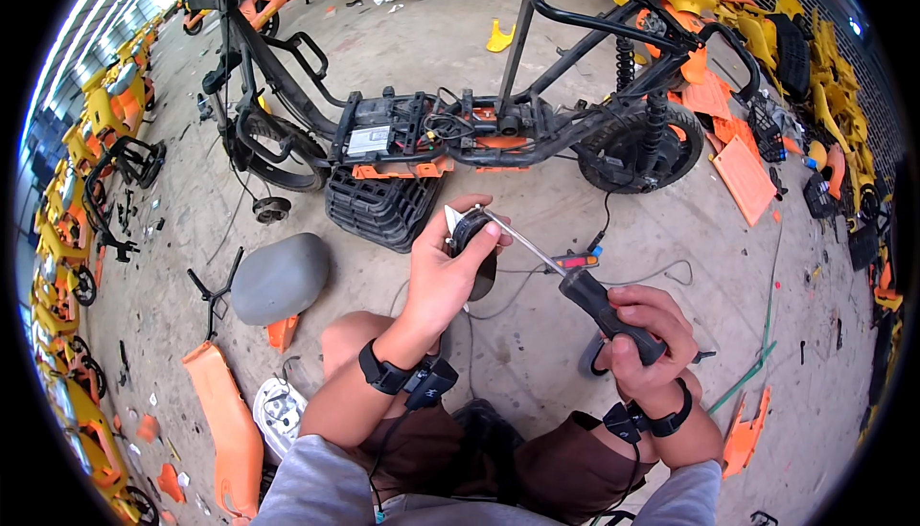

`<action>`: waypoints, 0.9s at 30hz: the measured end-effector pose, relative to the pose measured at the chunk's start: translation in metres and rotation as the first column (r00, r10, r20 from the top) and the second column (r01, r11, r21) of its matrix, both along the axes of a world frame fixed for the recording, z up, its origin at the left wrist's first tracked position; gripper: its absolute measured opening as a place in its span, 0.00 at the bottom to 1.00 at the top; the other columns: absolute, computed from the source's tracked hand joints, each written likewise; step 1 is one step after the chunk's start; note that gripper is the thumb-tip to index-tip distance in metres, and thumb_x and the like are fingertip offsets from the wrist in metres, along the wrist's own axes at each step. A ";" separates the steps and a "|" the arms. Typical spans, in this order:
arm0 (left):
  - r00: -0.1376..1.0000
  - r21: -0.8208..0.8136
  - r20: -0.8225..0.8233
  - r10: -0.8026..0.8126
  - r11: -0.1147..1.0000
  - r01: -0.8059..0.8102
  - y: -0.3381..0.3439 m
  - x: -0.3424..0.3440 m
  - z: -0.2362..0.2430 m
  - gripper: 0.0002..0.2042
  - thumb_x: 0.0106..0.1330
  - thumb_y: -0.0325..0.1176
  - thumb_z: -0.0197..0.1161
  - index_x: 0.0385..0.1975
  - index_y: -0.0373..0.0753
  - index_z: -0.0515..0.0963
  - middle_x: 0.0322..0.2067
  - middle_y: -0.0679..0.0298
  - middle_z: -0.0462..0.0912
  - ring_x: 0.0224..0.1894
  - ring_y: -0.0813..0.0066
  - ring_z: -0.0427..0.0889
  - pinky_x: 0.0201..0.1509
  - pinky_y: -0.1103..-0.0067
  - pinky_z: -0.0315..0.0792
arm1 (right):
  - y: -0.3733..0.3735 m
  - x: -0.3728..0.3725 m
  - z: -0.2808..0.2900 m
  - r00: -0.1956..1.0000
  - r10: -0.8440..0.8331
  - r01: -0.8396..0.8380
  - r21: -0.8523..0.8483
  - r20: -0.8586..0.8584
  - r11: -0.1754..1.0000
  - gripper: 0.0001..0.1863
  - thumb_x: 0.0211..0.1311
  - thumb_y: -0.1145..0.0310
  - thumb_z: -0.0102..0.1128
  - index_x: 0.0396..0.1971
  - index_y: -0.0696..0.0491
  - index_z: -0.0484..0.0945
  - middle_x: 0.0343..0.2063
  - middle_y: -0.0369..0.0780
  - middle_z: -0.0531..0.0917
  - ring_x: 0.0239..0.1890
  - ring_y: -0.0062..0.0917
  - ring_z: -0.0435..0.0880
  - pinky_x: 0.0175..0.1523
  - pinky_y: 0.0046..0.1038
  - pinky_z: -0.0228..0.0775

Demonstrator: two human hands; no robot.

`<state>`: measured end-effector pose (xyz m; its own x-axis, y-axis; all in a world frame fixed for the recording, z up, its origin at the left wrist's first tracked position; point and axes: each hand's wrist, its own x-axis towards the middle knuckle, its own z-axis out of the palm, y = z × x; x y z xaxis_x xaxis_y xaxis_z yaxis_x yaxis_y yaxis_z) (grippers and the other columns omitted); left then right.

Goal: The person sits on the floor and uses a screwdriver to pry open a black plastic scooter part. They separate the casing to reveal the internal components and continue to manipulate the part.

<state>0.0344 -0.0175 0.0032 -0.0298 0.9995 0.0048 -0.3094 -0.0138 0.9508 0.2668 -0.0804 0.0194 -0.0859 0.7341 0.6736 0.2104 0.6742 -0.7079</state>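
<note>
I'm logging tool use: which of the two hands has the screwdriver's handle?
The right hand, gripping the screwdriver by its black handle; the left hand instead holds a dark part near the metal shaft's far end.

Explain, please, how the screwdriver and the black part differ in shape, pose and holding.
Shape: the screwdriver is long, with a thin metal shaft, while the black part is shorter and rounded.
Pose: the screwdriver slants up toward the left; the black part sits beside its tip.
Holding: the right grip holds the screwdriver by its handle; the left grip holds the black part.
Shared: both show black surfaces.
</note>
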 end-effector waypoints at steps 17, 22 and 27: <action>0.980 0.088 -0.146 0.138 0.988 -0.126 0.003 -0.011 -0.015 0.14 0.69 0.28 0.62 0.53 0.35 0.75 0.35 0.65 0.83 0.35 0.84 0.78 0.40 0.85 0.71 | 0.000 -0.003 -0.002 0.976 -0.100 -0.039 -0.600 -0.196 0.799 0.17 0.67 0.64 0.58 0.47 0.61 0.77 0.39 0.44 0.84 0.26 0.17 0.80 0.30 0.18 0.72; 0.979 0.101 -0.133 0.156 0.985 -0.143 0.004 -0.011 -0.014 0.14 0.68 0.29 0.63 0.51 0.36 0.76 0.31 0.72 0.80 0.32 0.90 0.73 0.35 0.88 0.67 | 0.008 -0.007 -0.005 0.994 -0.100 0.071 -0.457 -0.040 0.887 0.18 0.65 0.65 0.61 0.48 0.61 0.76 0.35 0.39 0.83 0.30 0.12 0.75 0.35 0.15 0.66; 0.967 0.124 -0.194 0.166 0.982 -0.143 0.003 -0.012 -0.016 0.13 0.68 0.28 0.62 0.51 0.36 0.77 0.30 0.74 0.77 0.31 0.90 0.70 0.34 0.88 0.65 | 0.006 -0.012 -0.002 0.988 -0.139 0.092 -0.456 -0.070 0.885 0.19 0.63 0.65 0.64 0.48 0.60 0.75 0.31 0.36 0.82 0.29 0.10 0.73 0.34 0.14 0.63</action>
<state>0.0223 -0.0150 -0.0132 -0.1710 0.9761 0.1345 -0.0964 -0.1524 0.9836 0.2550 -0.0741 0.0174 0.0675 0.9609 0.2684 0.1815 0.2528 -0.9504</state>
